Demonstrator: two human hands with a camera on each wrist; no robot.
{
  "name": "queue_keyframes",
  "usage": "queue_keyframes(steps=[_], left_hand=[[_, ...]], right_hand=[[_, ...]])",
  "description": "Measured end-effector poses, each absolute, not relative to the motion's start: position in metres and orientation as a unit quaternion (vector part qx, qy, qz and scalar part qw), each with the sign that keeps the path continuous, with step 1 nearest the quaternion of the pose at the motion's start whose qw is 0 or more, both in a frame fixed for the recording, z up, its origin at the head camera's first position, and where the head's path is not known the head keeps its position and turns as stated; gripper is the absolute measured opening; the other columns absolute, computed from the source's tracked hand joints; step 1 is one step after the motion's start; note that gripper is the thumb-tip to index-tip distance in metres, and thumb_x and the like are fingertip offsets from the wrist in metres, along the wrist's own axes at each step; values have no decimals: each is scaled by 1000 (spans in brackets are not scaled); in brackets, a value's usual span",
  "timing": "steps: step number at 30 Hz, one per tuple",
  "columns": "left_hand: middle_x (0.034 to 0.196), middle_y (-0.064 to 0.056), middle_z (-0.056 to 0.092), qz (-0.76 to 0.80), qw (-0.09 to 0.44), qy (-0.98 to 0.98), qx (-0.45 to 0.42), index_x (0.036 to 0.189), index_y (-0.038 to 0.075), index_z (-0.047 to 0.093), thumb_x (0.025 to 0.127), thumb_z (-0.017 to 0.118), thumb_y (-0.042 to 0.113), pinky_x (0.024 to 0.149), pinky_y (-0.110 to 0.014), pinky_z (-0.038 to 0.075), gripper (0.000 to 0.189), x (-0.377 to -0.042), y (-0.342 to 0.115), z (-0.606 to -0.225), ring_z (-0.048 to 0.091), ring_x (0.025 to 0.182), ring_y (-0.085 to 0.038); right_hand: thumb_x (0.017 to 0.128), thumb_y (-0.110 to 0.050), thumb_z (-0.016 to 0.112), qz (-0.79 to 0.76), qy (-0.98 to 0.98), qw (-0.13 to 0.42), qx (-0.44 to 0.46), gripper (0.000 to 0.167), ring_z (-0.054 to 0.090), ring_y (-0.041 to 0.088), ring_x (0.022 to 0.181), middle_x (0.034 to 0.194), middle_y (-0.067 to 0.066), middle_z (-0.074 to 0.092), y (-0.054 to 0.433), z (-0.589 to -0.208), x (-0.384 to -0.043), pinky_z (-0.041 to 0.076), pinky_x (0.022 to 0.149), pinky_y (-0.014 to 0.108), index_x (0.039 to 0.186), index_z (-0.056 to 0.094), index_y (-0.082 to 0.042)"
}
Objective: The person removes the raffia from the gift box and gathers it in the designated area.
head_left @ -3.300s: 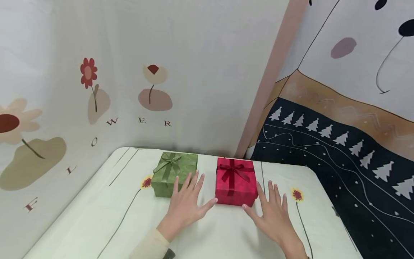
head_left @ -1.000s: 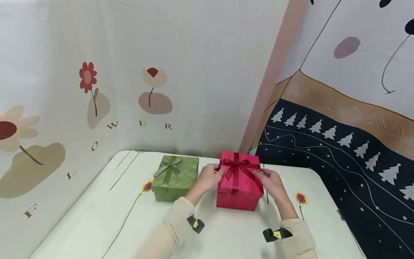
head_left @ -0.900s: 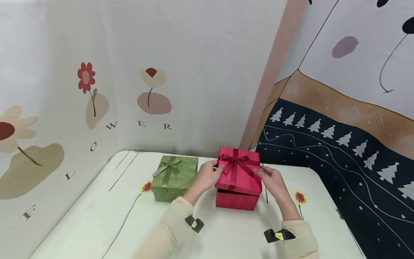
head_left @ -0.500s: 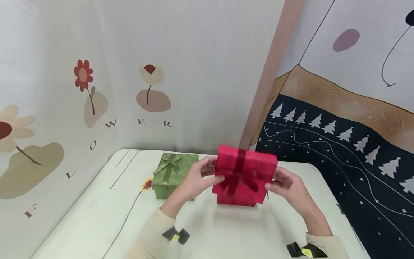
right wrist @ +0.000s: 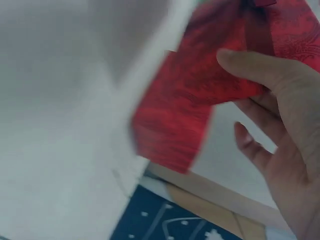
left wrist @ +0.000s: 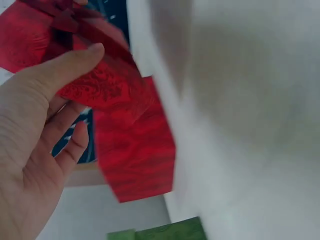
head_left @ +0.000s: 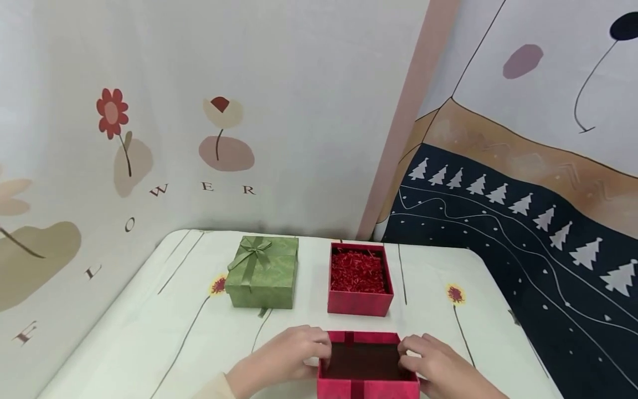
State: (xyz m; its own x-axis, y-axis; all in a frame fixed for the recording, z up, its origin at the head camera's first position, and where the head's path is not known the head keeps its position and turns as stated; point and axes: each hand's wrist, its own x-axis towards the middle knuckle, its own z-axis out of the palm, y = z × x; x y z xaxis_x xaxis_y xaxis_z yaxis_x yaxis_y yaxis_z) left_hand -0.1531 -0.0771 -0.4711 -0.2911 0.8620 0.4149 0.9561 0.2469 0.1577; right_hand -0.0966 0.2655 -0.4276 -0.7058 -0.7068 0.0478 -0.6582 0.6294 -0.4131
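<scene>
Near the table's front edge lies the red gift box lid (head_left: 368,389), turned over so its dark inside faces up. My left hand (head_left: 286,356) grips its left wall, fingers over the rim. On the opposite wall my right hand (head_left: 444,367) does the same. Farther back stands the red box base (head_left: 359,304), uncovered and filled with red shredded paper (head_left: 356,271). Both wrist views show a thumb on the patterned, ribboned lid (left wrist: 107,87), with fingers behind it; in the right wrist view the base (right wrist: 170,132) is blurred beyond.
To the left of the red base is a green gift box (head_left: 264,277) with its lid on and a ribbon bow. A white cloth with printed flowers covers the table (head_left: 179,310). Printed curtains (head_left: 309,122) hang right behind the table.
The hands took hold of the red lid, lifted it off the base, turned it over and brought it toward me. The base now shows its paper filling. The green box stays put.
</scene>
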Motion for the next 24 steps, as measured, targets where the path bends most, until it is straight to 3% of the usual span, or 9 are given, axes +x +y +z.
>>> queue_keyframes(steps=[3, 9, 15, 24], left_hand=[[87, 15, 64, -157, 131, -780, -591, 81, 25, 70, 72, 90, 14, 80, -6, 43, 25, -154, -74, -482, 59, 85, 0], [83, 17, 62, -145, 119, -792, -580, 79, 27, 72, 73, 83, 6, 76, -7, 41, 24, -152, -72, -492, 56, 81, 1], [81, 20, 60, -167, 131, -792, -572, 75, 28, 71, 73, 79, 7, 75, -8, 38, 23, -152, -67, -497, 54, 81, 3], [81, 21, 62, -175, 136, -784, -580, 75, 29, 76, 72, 80, 9, 75, -9, 41, 20, -151, -63, -504, 56, 82, 5]], right_hand=[[88, -40, 83, -167, 893, 19, -417, 27, 51, -2, 91, 109, -7, 63, 265, -444, -97, 55, 76, 17, 105, 77, -20], [95, -61, 64, -145, 889, -2, -435, 43, 50, -1, 91, 108, -11, 60, 264, -470, -97, 53, 76, 17, 104, 77, -21], [97, -56, 65, -127, 881, -42, -453, 38, 53, 1, 95, 107, -8, 61, 268, -486, -104, 52, 74, 18, 100, 78, -20], [99, -55, 62, -134, 888, -22, -440, 37, 52, 0, 95, 106, -10, 60, 270, -497, -105, 52, 72, 19, 96, 77, -20]])
